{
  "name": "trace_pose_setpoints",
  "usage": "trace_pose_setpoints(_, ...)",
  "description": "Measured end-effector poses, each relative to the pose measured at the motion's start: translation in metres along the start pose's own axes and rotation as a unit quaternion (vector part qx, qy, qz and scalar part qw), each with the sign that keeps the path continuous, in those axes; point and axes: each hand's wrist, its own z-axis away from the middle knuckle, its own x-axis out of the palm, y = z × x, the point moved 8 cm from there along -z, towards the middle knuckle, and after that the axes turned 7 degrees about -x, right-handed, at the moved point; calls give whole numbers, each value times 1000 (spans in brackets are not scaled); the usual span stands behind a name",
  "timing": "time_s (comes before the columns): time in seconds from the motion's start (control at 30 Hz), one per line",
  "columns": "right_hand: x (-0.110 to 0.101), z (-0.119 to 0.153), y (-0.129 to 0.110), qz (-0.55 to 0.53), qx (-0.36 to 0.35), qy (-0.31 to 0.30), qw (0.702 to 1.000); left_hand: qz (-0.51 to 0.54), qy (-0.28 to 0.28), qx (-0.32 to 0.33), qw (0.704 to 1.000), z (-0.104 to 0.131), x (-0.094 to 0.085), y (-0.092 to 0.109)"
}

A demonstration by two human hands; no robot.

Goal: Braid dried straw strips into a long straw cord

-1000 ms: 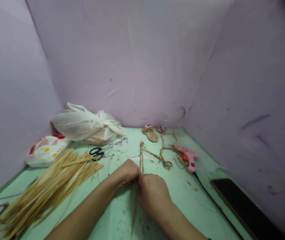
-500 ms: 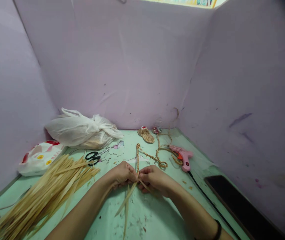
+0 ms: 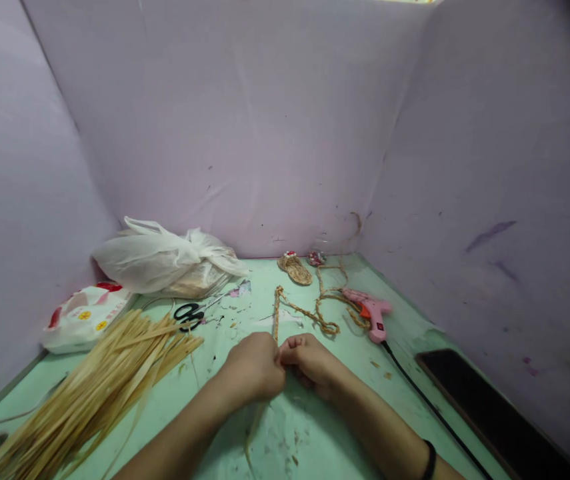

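Both hands meet at the near end of a thin braided straw cord (image 3: 277, 317) on the green table. My left hand (image 3: 256, 365) is closed over the strands, its back toward me, so the fingers are mostly hidden. My right hand (image 3: 309, 360) pinches beside it, thumb and index finger together at the braid's end. A loose straw strand (image 3: 255, 427) hangs down below my left hand. From its far tip the cord bends back to the right and trails in loops toward a pink glue gun (image 3: 375, 317).
On the left lie a bundle of straw strips (image 3: 89, 393), black-handled scissors (image 3: 189, 315), a tissue pack (image 3: 87, 317) and a tied white plastic bag (image 3: 169, 260). Behind is a small woven slipper (image 3: 295, 269). A dark phone-like slab (image 3: 485, 407) lies right, near the glue gun's cable (image 3: 425, 400).
My left hand has rolled over and moved slightly right and nearer, covering the strands. Loose ends that fanned out below are now mostly hidden. The view has shifted slightly.
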Motion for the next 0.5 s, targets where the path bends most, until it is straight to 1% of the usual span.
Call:
trace_pose_setpoints(0.07,-1,0,3,-36,7,21,999,-36,54,15,998,12,1,12)
trace_pose_setpoints(0.1,-1,0,4,-45,12,27,999,-42,71,28,996,16,2,17)
trace_pose_setpoints(0.13,-2,0,5,-51,14,28,998,-39,76,41,995,18,4,20)
trace_pose_setpoints(0.17,-2,0,5,-58,10,21,998,-31,67,53,996,17,4,22)
trace_pose_setpoints(0.2,-1,-1,4,-67,3,6,998,-16,56,60,997,15,3,21)
trace_pose_setpoints(0.27,1,-2,0,-96,-23,-30,995,35,39,58,997,6,-6,14)
trace_pose_setpoints(0.3,1,-2,-2,-112,-37,-45,992,76,66,47,994,0,-17,7)
trace_pose_setpoints(0.33,2,-2,-5,-122,-47,-58,990,128,85,22,988,-6,-25,-2)
trace_pose_setpoints(0.37,2,-1,-6,-127,-50,-69,988,190,61,-10,980,-13,-25,-11)
trace_pose_setpoints(0.4,2,0,-6,-126,-48,-78,988,246,11,-34,969,-19,-18,-17)
trace_pose_setpoints(0.43,3,1,-6,-122,-42,-85,988,295,-52,-49,953,-23,-7,-19)
trace_pose_setpoints(0.5,3,2,-6,-108,-36,-96,989,368,-169,-54,913,-26,16,-16)
